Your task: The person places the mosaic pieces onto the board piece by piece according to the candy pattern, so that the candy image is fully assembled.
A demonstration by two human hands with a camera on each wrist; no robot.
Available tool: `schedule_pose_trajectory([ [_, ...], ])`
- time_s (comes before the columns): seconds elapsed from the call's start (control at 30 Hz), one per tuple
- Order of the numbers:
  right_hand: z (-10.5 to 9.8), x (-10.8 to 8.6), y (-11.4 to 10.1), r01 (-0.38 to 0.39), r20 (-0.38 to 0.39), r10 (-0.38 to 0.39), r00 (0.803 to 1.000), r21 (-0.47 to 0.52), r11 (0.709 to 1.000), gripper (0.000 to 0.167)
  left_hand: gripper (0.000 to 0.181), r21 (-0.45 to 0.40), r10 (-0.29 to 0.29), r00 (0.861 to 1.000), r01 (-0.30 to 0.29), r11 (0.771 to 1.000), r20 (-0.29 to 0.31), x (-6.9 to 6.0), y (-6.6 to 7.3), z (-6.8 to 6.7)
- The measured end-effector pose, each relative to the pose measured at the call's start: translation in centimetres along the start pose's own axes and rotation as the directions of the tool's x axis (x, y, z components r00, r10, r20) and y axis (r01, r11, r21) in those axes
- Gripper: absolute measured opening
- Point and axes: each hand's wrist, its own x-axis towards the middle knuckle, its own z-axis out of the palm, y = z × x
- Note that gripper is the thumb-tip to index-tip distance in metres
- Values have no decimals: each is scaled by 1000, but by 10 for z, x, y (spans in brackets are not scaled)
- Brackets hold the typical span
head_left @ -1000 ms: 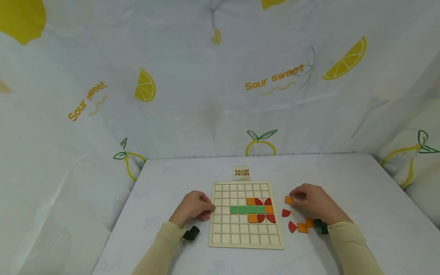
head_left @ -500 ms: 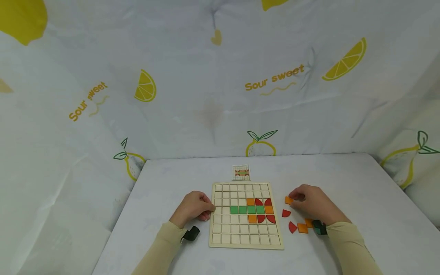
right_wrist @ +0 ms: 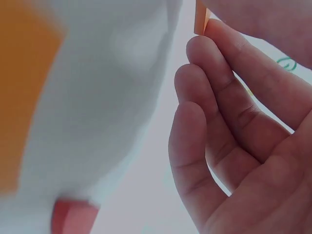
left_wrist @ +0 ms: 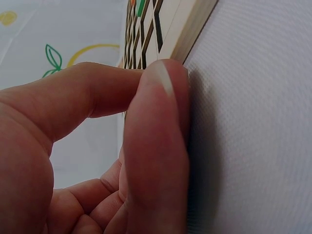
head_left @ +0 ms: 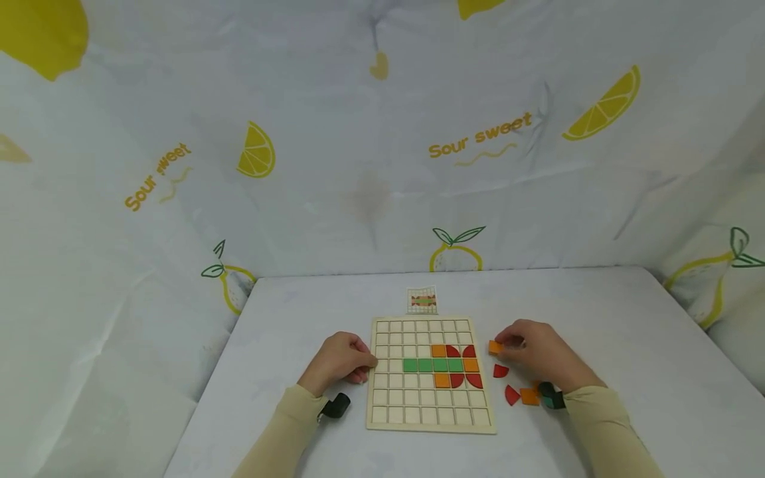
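Note:
A wooden grid board [head_left: 412, 415] lies flat on the table, with green squares, orange squares and red quarter-circle pieces set in its middle rows. At its left edge my left hand [head_left: 339, 362] holds the rim between thumb [left_wrist: 156, 146] and index finger. Right of the board, my right hand [head_left: 538, 348] pinches an orange square tile [head_left: 495, 348]. In the right wrist view only an edge of that orange tile [right_wrist: 200, 18] shows between the thumb and index finger; the other fingers are bent alongside.
Loose on the table below my right hand lie two red quarter-circle pieces, one nearer [head_left: 512, 395] and one farther [head_left: 501, 371], beside an orange tile [head_left: 529, 396]. More pieces are partly hidden by the wrist camera [head_left: 550, 396]. A small pattern card [head_left: 422, 301] lies behind the board.
My right hand has shifted slightly left toward the board, carrying the orange tile. The left hand stays at the board's edge, and the head view has turned very slightly.

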Motion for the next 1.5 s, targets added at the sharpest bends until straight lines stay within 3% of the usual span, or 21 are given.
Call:
schedule_pose_trajectory([
  [0.13, 5, 6, -14, 13, 21, -14, 1000, 36, 999, 28, 18, -9, -1, 1000, 1, 1000, 1, 0, 1, -1],
  [0.33, 16, 18, -40, 124, 3, -125, 992, 47, 991, 19, 19, -5, -2, 1000, 2, 1000, -3, -2, 1, -1],
  [0.7, 41, 33, -85, 189, 44, -194, 980, 88, 978, 16, 17, 0, 6, 1000, -6, 1000, -8, -1, 2, 1],
  [0.93, 54, 34, -94, 232, 43, -234, 971, 40, 972, 15, 19, 13, 20, 1000, -20, 1000, -15, -3, 3, 2],
  [1.27, 57, 35, -98, 272, 35, -271, 962, -7, 962, 15, 19, 14, 14, 1000, -14, 1000, -25, -1, 1, 1],
  [1.5, 59, 37, -99, 260, 42, -259, 965, -14, 966, 15, 18, 0, 14, 1000, -14, 1000, -19, 0, 1, 1],
])
